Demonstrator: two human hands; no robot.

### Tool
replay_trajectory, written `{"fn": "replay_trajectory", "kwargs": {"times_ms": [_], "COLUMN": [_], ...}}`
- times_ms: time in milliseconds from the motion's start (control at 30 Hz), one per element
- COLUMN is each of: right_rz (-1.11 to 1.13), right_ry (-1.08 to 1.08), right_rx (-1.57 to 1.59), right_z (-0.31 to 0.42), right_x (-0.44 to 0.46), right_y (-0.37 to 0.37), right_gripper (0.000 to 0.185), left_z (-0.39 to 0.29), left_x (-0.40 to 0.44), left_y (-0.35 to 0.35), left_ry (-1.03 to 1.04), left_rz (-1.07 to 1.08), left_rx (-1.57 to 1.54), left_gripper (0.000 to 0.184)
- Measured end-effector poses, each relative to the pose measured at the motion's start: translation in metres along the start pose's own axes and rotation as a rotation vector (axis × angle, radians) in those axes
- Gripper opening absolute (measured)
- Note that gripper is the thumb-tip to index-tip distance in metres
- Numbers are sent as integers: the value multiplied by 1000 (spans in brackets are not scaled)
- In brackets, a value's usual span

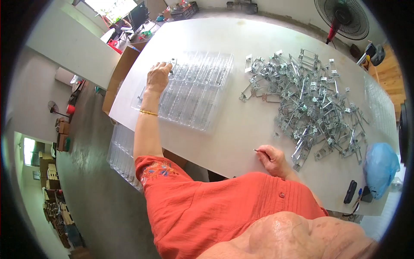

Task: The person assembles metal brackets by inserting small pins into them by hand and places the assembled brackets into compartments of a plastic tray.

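Head view: I see the left hand [158, 78], fingers curled, metal bracket [173, 64] at their tips over the clear tray [189, 103]; can't tell if gripped. Right hand [274, 159] pinches a small piece [255, 150] near the bracket pile [308, 101].

Item [255, 150] in right fingers [265, 150] too small to identify

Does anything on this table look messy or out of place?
The metal parts lie in a tangled heap to the right of the clear plastic tray; against its orderly rows, the jumble looks untidy. No damage is obvious.
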State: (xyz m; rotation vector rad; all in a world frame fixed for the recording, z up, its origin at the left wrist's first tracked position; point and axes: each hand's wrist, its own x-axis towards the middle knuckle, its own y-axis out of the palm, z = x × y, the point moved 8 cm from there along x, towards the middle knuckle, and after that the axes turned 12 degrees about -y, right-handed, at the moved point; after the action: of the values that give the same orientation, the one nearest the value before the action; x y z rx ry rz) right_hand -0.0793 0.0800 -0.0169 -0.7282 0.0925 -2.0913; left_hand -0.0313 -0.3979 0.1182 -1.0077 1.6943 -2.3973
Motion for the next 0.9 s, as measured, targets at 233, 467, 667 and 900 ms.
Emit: {"fn": "replay_trajectory", "kwargs": {"times_ms": [233,467,667,900], "right_rz": [6,10,7,20], "right_ry": [32,52,52,61], "right_rx": [-9,-10,-32,-43], "right_z": [2,-3,-3,-1], "right_x": [1,-1,-1,0], "right_y": [0,1,1,1], "right_gripper": [11,12,12,13], "left_z": [4,-8,-2,1], "left_x": [12,12,12,10], "left_y": [27,37,39,50], "left_ry": [37,83,84,87], "left_rz": [24,33,4,54], "left_rx": [32,2,-15,16], "left_gripper": [16,16,15,14]}}
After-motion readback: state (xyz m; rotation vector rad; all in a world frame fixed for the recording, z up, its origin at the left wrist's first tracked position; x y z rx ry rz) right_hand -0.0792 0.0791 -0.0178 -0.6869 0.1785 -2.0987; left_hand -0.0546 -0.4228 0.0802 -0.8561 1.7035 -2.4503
